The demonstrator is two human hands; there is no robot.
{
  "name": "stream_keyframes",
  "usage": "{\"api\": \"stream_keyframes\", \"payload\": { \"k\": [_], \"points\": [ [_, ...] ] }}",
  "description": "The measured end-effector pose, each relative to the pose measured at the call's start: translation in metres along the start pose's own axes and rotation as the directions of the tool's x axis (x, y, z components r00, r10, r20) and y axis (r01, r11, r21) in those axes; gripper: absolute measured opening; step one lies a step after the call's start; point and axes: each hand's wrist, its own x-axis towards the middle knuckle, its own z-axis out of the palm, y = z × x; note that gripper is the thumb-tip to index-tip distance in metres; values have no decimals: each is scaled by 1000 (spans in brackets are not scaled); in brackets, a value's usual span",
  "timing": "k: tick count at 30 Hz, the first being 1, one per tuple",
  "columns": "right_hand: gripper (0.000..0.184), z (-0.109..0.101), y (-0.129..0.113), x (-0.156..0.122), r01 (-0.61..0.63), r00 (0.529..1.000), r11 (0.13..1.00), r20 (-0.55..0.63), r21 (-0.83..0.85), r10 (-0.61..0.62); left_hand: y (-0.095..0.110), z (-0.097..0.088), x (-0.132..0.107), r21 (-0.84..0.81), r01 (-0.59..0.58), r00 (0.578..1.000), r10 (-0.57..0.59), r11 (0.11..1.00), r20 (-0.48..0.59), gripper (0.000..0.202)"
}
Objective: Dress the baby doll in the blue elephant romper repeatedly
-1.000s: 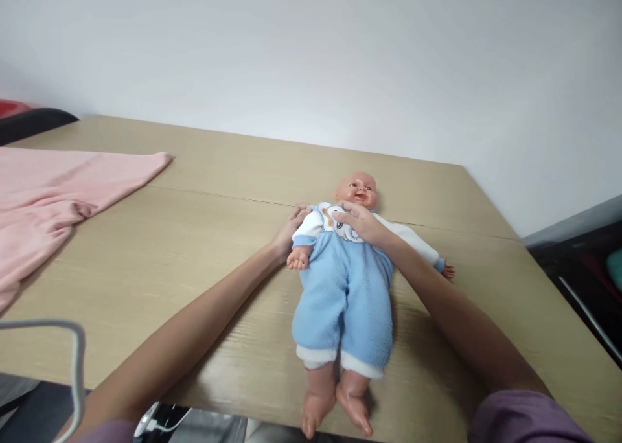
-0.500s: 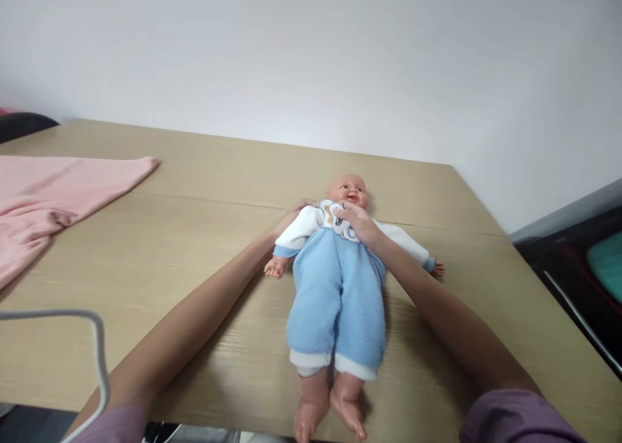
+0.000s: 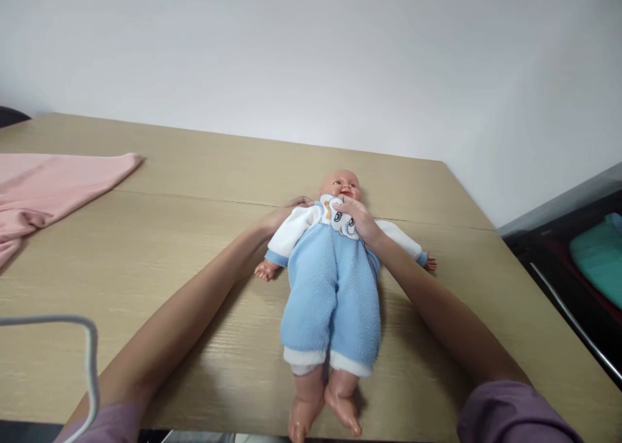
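Note:
A baby doll [image 3: 339,182] lies on its back, head away from me and bare feet toward me. It wears a fleecy romper [image 3: 311,287] with blue legs, white sleeves and an animal face on the chest. My left hand [image 3: 297,205] is closed at the romper's shoulder on the left, its fingertips partly hidden by the cloth. Across the upper chest, just under the doll's chin, my right hand [image 3: 358,217] has its fingers curled onto the collar. The doll's arms are spread out to both sides.
A pink cloth [image 3: 72,177] lies on the wooden table [image 3: 194,171] at the left. A white cable [image 3: 91,359] loops up at the lower left. Behind the table stands a pale wall [image 3: 291,61]. Beyond the right edge are a dark object and a teal cloth [image 3: 600,258].
The view has shifted slightly, so the table, doll and pink cloth sit a little farther left. Both hands stay at the romper's neck area, with the right fingers moved only slightly.

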Motion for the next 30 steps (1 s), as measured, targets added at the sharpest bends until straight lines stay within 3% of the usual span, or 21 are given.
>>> {"api": "stream_keyframes", "payload": {
  "k": [3,5,8,10,15,19,22,25,28,30],
  "points": [
    [46,-5,-11,-5,0,999,990,43,-138,6,13,-18,11,86,152,961,-168,985,218,34],
    [44,-14,-22,-10,47,997,934,70,-353,-23,25,-30,14,177,204,916,-252,963,313,42],
    [44,-34,-37,-17,80,995,732,93,-676,-23,41,-44,12,324,148,903,-261,935,340,50],
    [47,-47,-43,-20,73,995,641,103,-764,9,47,-48,9,418,83,894,-253,905,370,54],
    [44,-61,-46,-25,130,987,622,163,-772,-4,49,-53,9,500,0,857,-257,866,446,55],
    [49,-64,-43,-37,115,990,495,138,-861,10,42,-57,10,519,-64,844,-231,852,484,56],
    [42,-76,-34,-56,164,980,406,101,-899,-172,38,-60,10,539,-111,835,-216,835,506,55],
    [35,-100,-19,-88,211,939,343,92,-916,-330,41,-62,11,545,-180,861,-138,819,490,51],
    [46,-129,-5,-127,172,946,375,46,-911,-322,57,-52,8,573,-325,881,21,752,472,38],
    [55,-144,3,-149,118,963,436,-4,-892,-270,72,-33,3,554,-426,864,141,716,483,33]
  ]
}}
